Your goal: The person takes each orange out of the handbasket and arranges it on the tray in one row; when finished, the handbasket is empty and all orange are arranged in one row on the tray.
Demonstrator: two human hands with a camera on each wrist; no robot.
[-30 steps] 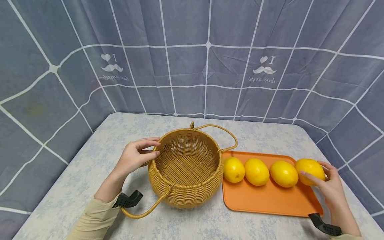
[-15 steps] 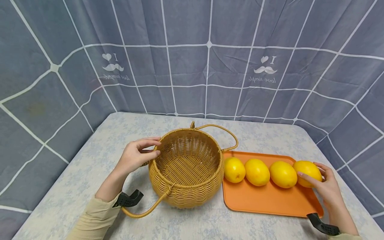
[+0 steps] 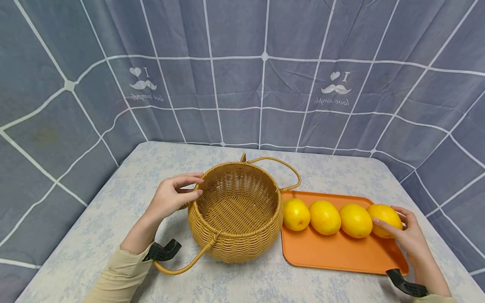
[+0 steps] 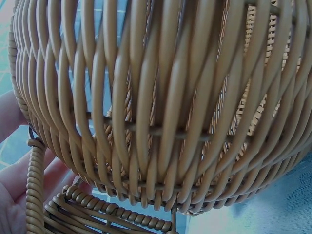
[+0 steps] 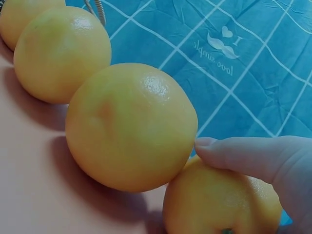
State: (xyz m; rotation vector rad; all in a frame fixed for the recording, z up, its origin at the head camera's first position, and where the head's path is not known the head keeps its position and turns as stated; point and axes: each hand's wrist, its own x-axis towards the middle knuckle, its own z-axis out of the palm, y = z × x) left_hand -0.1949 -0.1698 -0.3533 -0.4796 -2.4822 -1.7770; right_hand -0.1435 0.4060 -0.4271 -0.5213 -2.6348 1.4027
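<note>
In the head view, my left hand (image 3: 169,196) grips the left rim of a round wicker basket (image 3: 238,248), thumb and fingers over its edge. The left wrist view shows the basket's woven side (image 4: 161,112) up close, part of the hand (image 4: 19,190) beside it. My right hand (image 3: 411,231) holds the rightmost of several yellow lemons (image 3: 385,221), which sits at the right end of an orange tray (image 3: 341,256). In the right wrist view its thumb (image 5: 234,155) lies across that lemon (image 5: 222,202), against the neighbouring one (image 5: 131,126).
The other lemons (image 3: 324,217) stand in a row along the tray, right of the basket. One basket handle (image 3: 189,265) hangs out to the front left, another (image 3: 289,168) to the back right. A blue checked curtain (image 3: 242,84) rises behind the patterned tabletop (image 3: 257,282).
My right hand has moved left with the rightmost lemon, up against its neighbour, which has shifted slightly left. The left hand and basket have stayed in place.
</note>
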